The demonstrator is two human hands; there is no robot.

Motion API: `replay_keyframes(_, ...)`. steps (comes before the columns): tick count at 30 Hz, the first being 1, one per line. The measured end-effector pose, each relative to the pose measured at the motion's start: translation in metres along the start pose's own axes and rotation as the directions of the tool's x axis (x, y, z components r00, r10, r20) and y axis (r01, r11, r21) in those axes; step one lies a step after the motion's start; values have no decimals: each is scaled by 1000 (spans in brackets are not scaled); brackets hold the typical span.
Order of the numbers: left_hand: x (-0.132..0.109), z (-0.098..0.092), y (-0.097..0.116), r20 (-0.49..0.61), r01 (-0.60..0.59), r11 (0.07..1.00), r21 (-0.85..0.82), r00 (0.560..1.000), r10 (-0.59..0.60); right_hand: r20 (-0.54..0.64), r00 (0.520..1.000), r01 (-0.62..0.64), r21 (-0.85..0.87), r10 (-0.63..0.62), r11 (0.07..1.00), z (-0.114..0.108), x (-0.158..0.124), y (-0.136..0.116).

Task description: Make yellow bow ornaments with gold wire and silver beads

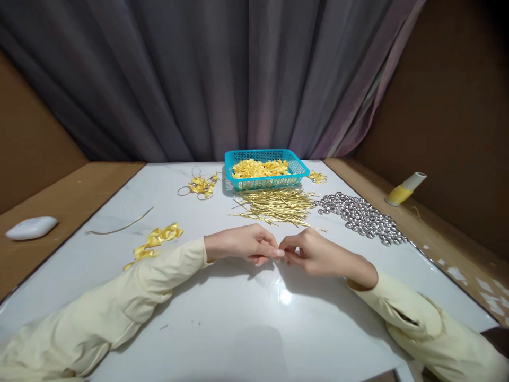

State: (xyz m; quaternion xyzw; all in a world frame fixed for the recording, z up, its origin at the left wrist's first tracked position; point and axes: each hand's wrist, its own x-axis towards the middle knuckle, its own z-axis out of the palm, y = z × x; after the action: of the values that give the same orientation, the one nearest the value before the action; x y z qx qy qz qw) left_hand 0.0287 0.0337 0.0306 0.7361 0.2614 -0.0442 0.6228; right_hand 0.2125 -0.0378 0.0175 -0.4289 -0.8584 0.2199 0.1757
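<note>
Head view: left hand (256,244) and right hand (318,252) met, fingertips pinched, whether around anything unclear, in seemingly delicate two-handed work, next calling for a steady grip. Gold ties (278,206) lay just beyond.

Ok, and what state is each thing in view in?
Left hand: pinched, contents unclear
Right hand: pinched, contents unclear
Blue basket: upright, partly full
Yellow bows: heaped inside
Yellow ribbon: twisted
Gold cords: loosely heaped
Single cord: gently curved
Silver beads: spread loose
Looped yellow pieces: lying clustered
Curtain: hanging in folds
White oval item: lying flat
Yellow-and-white item: tilt unclear
</note>
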Motion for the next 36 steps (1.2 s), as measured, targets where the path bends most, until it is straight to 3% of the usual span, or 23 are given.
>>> replay_keyframes(9,7,1,-11,-24,5,968,-250,1000,-11,24,995,-94,-15,94,995,-2,-1,3)
replay_keyframes(17,10,4,-15,-31,-11,958,-288,1000,2,-49,998,-49,-117,43,992,9,3,10)
replay_keyframes(22,12,4,-17,-71,-4,951,-310,997,-19,-67,995,-80,-88,74,993,11,2,11)
replay_keyframes(26,11,8,-20,-83,-70,951,-301,995,47,-80,992,-101,-71,95,992,13,4,10)
replay_keyframes(31,10,17,-25,-7,-205,947,-246,978,210,-121,982,-152,-73,142,986,13,4,22)
replay_keyframes(36,13,19,-26,-49,-198,940,-278,980,192,-100,987,-133,-45,128,990,-1,3,22)
